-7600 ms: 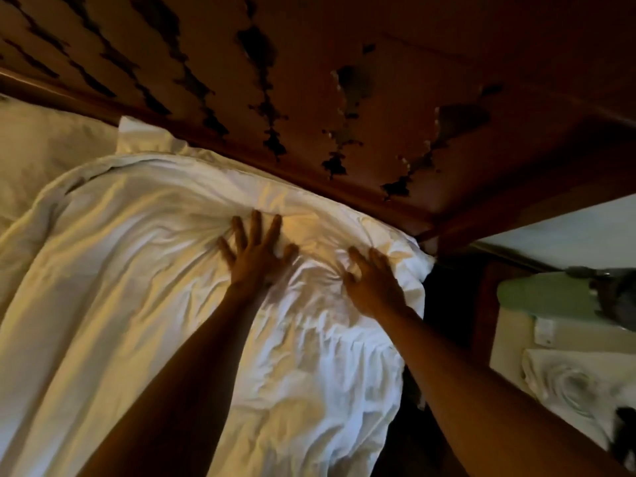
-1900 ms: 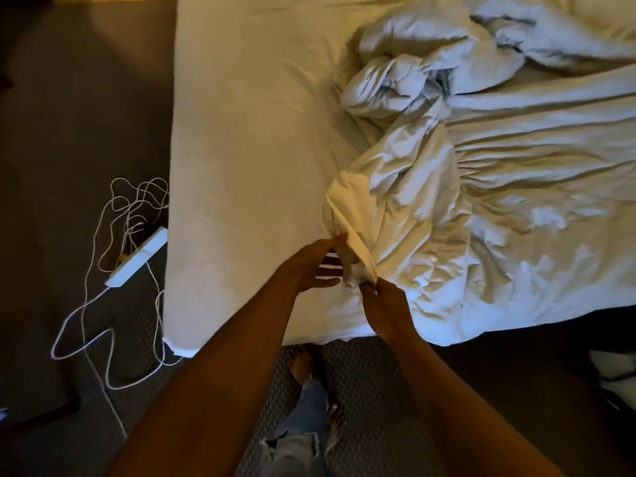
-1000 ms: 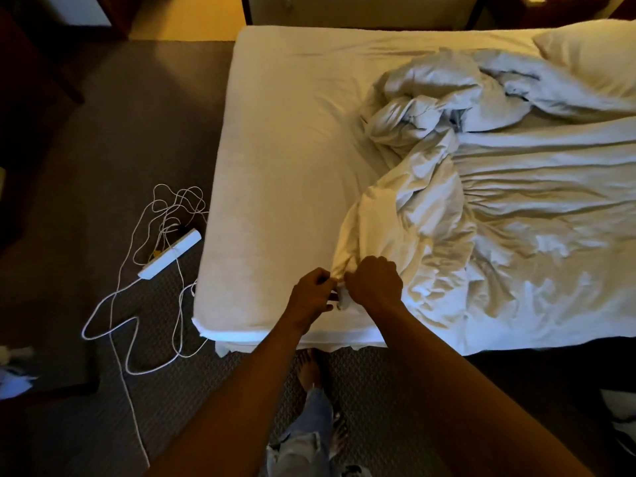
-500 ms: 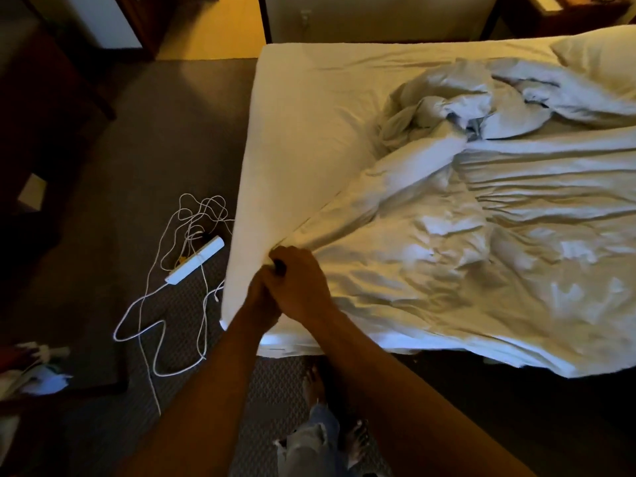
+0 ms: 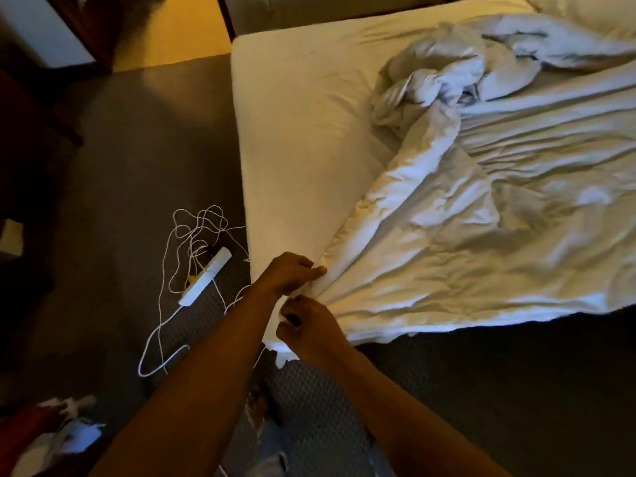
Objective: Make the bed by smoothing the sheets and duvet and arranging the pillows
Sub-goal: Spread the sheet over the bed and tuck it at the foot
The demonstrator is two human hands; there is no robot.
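Floor, left half of frame: dark carpet (image 5: 113,160) runs open from my feet up to a lit doorway at the upper left; only one thing lies loose on it near the bed.
Power strip: one white power strip (image 5: 205,276) with a tangle of white cord (image 5: 192,232), left of centre, just beside the mattress side.
Clutter: one heap of red and white stuff (image 5: 58,438) at the lower left corner; I cannot tell what it is.
Mattress: one mattress (image 5: 296,139) under a fitted sheet, its near-left corner at mid frame, the left strip of it bare.
My left hand (image 5: 289,274): curled, pinching the duvet corner right at that mattress corner.
My right hand (image 5: 308,327): just below the left, close beside it, fingers curled on the same duvet edge where it overhangs the side.
Duvet: one white duvet (image 5: 481,242), creased, fanning from my two hands across the right half of the bed, bunched in a knot at upper centre; its lower edge hangs past the mattress.
Pillow: one pillow (image 5: 592,12), upper right corner, partly cut off.
Lower right: dark floor, detail lost.
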